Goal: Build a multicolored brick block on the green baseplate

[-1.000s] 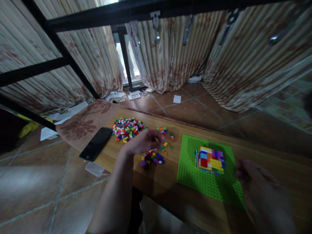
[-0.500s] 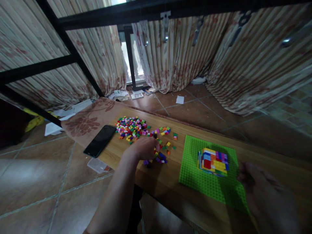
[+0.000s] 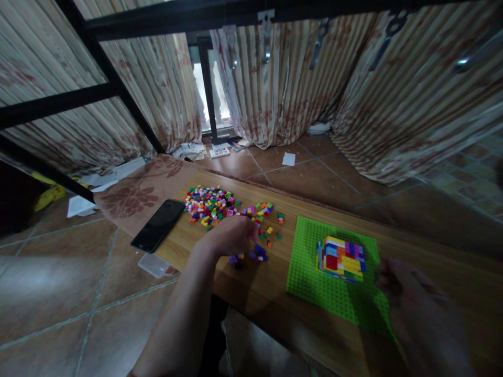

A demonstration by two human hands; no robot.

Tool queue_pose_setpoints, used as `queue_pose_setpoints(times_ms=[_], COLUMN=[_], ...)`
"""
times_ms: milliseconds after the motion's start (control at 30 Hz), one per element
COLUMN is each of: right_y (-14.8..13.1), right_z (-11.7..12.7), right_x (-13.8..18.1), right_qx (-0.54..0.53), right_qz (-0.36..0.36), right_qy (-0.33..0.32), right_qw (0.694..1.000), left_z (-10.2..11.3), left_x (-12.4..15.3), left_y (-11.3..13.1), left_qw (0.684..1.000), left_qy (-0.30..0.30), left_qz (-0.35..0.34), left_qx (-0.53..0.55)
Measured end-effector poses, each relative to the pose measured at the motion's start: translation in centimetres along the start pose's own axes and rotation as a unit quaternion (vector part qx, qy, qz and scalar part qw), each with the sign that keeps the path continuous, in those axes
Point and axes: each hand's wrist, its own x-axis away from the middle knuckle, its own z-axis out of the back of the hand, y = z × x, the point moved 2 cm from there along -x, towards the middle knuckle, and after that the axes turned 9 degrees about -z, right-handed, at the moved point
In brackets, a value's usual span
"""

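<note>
My left hand [image 3: 232,235] reaches down into loose toy bricks, its fingers curled and closed. Whatever it pinches is hidden behind the hand. Blue and purple bricks [image 3: 259,254] lie just in front of its fingers. To the right is a green baseplate [image 3: 302,272] bearing a block of multicoloured bricks [image 3: 341,259], stacked in layers. My right hand [image 3: 416,298] hovers by the plate's right edge, blurred and in shadow, with fingers drawn together. I cannot make out anything between them.
A large pile of small bricks [image 3: 208,204] spreads over the wooden table [image 3: 271,309]. A black phone [image 3: 158,225] lies at its left, near a brown cloth [image 3: 135,196]. A clear plastic box [image 3: 154,265] is on the floor below. A dark metal frame [image 3: 236,18] crosses overhead.
The view has shifted slightly. My right hand has come a little left, closer to the baseplate. My left hand stays among the loose bricks with only a small shift.
</note>
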Motion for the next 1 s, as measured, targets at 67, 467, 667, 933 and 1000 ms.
queue_pose_setpoints(times_ms=[67,467,667,933,1000], right_y=[0.1,-0.2,-0.6,-2.1,-2.0], right_z=[0.0,-0.8,-0.9,-1.4,-2.0], right_x=[0.1,0.7,0.6,5.9,7.7], right_qx=[-0.001,-0.016,-0.018,0.172,0.253], right_qz=[-0.003,0.019,0.043,0.363,0.436], right_qy=[-0.006,-0.049,-0.041,-0.076,-0.172], right_qw=[1.0,0.999,0.998,0.913,0.847], left_z=[-0.1,-1.3,-0.5,-1.0,-2.4], left_x=[0.3,-0.1,0.0,-1.2,-2.2], left_y=[0.4,1.5,0.4,5.0,7.1], left_qw=[0.999,0.997,0.999,0.865,0.829], left_qy=[-0.031,-0.058,-0.041,0.021,0.015], left_qz=[0.013,0.043,0.011,-0.119,-0.131], left_qx=[-0.005,-0.03,0.018,0.487,0.544])
